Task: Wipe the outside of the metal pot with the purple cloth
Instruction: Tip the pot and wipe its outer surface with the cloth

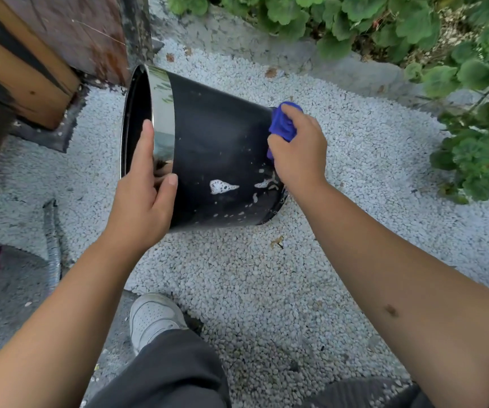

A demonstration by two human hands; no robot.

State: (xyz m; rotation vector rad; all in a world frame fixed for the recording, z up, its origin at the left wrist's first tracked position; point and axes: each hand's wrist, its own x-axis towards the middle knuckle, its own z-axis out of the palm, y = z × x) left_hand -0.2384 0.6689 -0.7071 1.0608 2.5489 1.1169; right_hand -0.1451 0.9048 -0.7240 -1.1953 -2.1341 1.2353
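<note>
A large metal pot [216, 148] with a black outer wall and a shiny chrome band at its rim lies tilted on its side over white gravel, mouth facing left. White foam patches and flecks cling to its lower wall. My left hand [143, 195] grips the rim, fingers along the chrome band and thumb on the black wall. My right hand [299, 148] holds a bunched purple cloth [284, 125] and presses it against the pot's wall near the base.
White gravel [266, 275] covers the ground under the pot. A wooden structure [46, 54] stands at the upper left, leafy green plants [458, 83] behind a stone edge at the right. A grey corrugated hose [52, 240] lies at the left. My white shoe [152, 316] stands below.
</note>
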